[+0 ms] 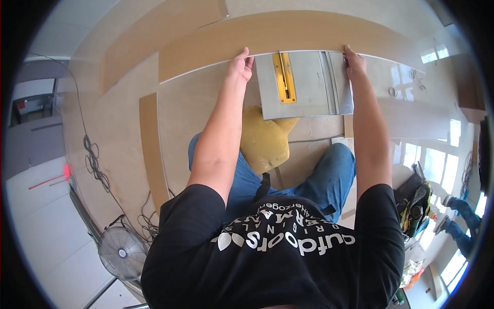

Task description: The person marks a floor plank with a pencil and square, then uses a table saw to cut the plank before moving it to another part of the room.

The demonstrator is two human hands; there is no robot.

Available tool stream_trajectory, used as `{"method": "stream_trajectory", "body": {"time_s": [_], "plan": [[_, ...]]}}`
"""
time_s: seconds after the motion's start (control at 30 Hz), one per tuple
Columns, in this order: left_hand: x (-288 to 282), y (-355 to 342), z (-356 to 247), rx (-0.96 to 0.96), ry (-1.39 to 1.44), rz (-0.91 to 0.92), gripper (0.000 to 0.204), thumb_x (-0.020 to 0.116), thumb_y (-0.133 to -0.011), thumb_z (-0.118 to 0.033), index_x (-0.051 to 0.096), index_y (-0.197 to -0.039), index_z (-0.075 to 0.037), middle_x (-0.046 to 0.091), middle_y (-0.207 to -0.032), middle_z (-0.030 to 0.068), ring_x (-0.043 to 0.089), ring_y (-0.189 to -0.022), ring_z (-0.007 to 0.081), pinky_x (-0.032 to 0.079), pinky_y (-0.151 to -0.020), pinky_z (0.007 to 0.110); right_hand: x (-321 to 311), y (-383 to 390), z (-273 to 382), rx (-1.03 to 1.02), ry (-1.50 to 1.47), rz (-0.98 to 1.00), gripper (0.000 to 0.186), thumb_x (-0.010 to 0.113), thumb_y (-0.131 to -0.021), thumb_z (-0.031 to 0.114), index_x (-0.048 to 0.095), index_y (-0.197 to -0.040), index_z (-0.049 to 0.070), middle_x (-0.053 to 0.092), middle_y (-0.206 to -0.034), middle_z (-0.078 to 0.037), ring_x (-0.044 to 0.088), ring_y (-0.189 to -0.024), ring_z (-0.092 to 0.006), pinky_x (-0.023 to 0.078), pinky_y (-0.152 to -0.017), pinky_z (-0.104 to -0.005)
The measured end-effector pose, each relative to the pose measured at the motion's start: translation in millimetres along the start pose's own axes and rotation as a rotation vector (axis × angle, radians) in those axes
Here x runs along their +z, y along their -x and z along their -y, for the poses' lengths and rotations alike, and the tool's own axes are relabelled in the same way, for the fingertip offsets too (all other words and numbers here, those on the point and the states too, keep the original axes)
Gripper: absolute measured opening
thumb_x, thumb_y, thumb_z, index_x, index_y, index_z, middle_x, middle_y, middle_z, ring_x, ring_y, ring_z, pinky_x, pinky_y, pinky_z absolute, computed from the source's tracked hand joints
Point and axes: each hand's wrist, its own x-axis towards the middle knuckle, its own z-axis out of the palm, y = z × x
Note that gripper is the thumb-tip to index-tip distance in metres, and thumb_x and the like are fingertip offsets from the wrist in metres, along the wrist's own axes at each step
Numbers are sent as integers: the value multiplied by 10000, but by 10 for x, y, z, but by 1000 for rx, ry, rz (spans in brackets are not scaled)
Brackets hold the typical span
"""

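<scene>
A long, wood-coloured board (288,33) with a pale near edge lies across the far side of a table saw (309,90). My left hand (241,66) grips the board's near edge left of the saw, with the thumb on top and the fingers curled below. Near the saw's right side, my right hand (355,63) holds the same edge in the same way, its fingers partly hidden. The saw has a grey metal top and a yellow slotted insert (285,77). Between my knees, below the saw, shows a rounded yellow piece (265,139).
A narrow board strip (151,139) lies on the floor at left, and another board (154,41) beyond it. Black cable (92,162) runs toward a fan (122,252) at lower left. On the right are a tool bag (414,203) and another person's legs (460,224).
</scene>
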Motion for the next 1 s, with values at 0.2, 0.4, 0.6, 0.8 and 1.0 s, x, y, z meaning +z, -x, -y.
{"method": "stream_trajectory", "body": {"time_s": [0.2, 0.4, 0.6, 0.8, 1.0], "plan": [[-72, 49, 24, 7, 13, 13, 193, 688, -891, -102, 593, -1059, -105, 654, -993, 24, 641, -900, 137, 563, -747, 239, 5, 110, 13, 40, 4, 3, 317, 753, -848, 224, 629, -1009, -19, 627, -848, -66, 552, -721, -162, 454, -646, -313], [-104, 133, 56, -5, 17, 11, 224, 685, -896, -103, 584, -1093, -134, 633, -1054, 9, 620, -938, 116, 546, -738, 222, -49, 138, -31, 9, -20, 23, 301, 751, -850, 208, 638, -1020, -13, 628, -860, -67, 539, -732, -159, 448, -664, -305], [-158, 203, 101, 1, 9, 31, 236, 695, -886, -95, 585, -1092, -133, 629, -1065, 10, 613, -946, 120, 547, -738, 222, -108, 211, -51, 14, -34, 17, 280, 756, -851, 190, 642, -996, -20, 628, -852, -64, 532, -723, -149, 441, -658, -291], [-224, 236, 143, -10, 25, 34, 259, 706, -878, -98, 586, -1104, -137, 628, -1075, 5, 601, -977, 119, 541, -787, 236, -169, 289, -67, 22, -34, 44, 267, 745, -865, 224, 659, -1002, 12, 629, -838, -44, 539, -731, -144, 434, -666, -286], [-274, 309, 205, -16, 31, 44, 268, 706, -879, -98, 585, -1114, -143, 620, -1108, -8, 588, -999, 121, 526, -815, 243, -243, 356, -85, 27, 23, 13, 316, 751, -859, 258, 655, -1016, 0, 634, -866, -58, 549, -760, -158, 440, -686, -298]]}}
